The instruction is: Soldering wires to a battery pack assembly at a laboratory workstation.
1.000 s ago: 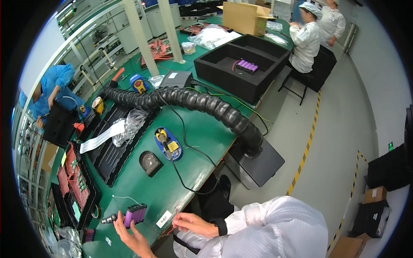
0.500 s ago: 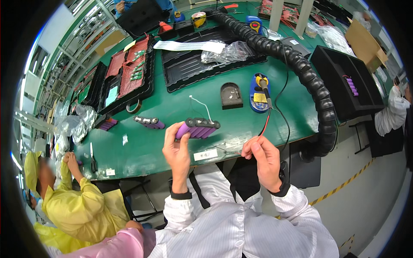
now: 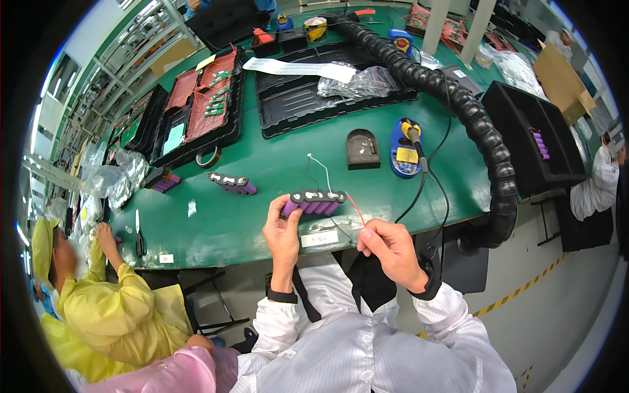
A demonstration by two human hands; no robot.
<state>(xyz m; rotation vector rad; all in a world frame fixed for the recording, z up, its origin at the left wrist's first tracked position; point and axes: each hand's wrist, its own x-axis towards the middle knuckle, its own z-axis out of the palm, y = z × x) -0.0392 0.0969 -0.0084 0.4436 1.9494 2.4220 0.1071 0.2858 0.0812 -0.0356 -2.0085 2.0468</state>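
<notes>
My left hand grips the left end of a purple battery pack made of several cylindrical cells with a black strip on top, held just above the near edge of the green table. My right hand pinches a thin red wire that runs up to the pack's right end. A white wire rises from the pack's top. A second purple battery pack lies on the table to the left.
A blue soldering iron stand and a black block sit behind the pack. A black ribbed hose curves along the right. Black trays lie farther back. A person in yellow works at the left; scissors lie near them.
The view swung from the table's far side to the near edge. My left hand lifted the purple pack and my right hand took the red wire; between the last two frames both barely moved.
</notes>
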